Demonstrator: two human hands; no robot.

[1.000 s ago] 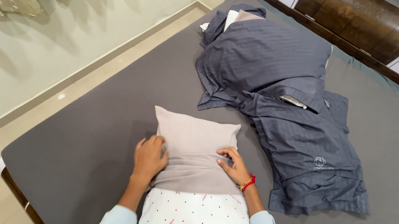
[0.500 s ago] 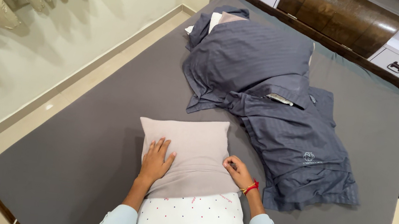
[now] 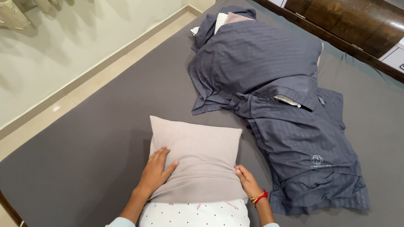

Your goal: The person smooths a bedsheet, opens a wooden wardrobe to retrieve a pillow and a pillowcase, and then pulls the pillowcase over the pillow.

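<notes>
**On the bed: hands on a half-covered pillow**

On the grey bed [image 3: 95,131], beige pillowcase [image 3: 196,154] half over white dotted pillow [image 3: 197,225]. Left hand [image 3: 155,172] flat on the case, fingers spread; right hand [image 3: 249,182] gripping its edge. Beside, dark grey pillows [image 3: 277,97] piled.

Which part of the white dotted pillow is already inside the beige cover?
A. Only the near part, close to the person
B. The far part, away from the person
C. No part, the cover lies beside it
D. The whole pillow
B: the beige cover wraps the far part of the white dotted pillow, whose near part is bare; the left hand and right hand rest at the cover's sides.
</notes>
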